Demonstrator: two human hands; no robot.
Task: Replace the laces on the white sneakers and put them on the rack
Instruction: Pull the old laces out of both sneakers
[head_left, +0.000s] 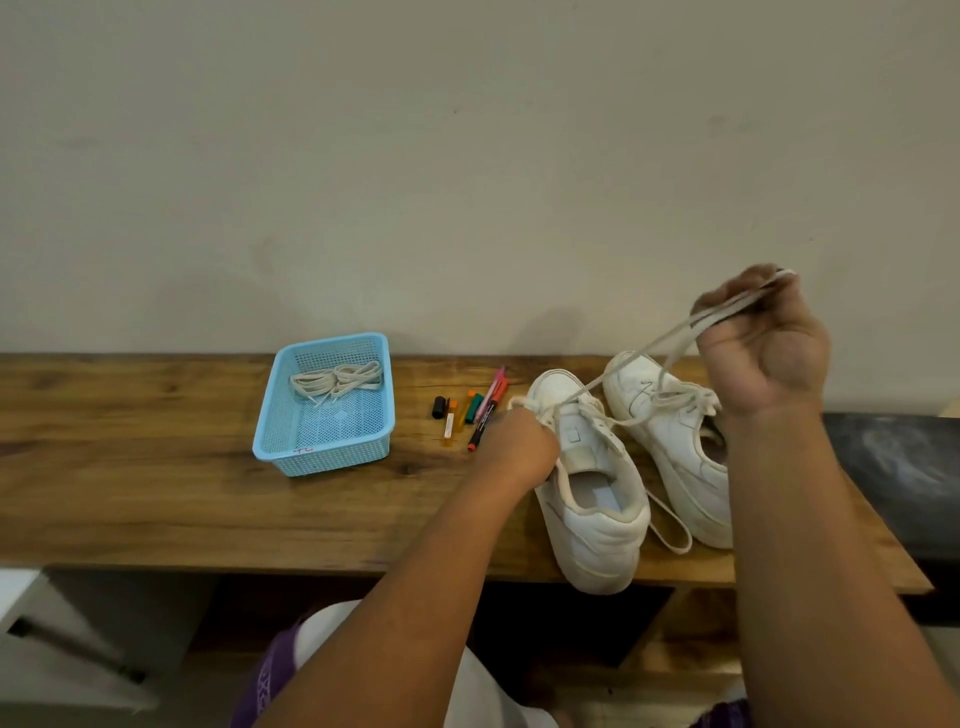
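Two white leather sneakers, the left sneaker (587, 488) and the right sneaker (675, 441), stand on the brown wooden counter (156, 499); the left one's heel overhangs the front edge. The right hand (763, 343), raised above them, pinches a flat cream lace (639, 358) drawn taut from the left sneaker, whose side the left hand (519, 447) grips. Left of the sneakers lie several coloured marker pens (472, 410), then a pale blue perforated plastic basket (322, 447) holding bundled cream laces (337, 382). Its red scrawl is unreadable.
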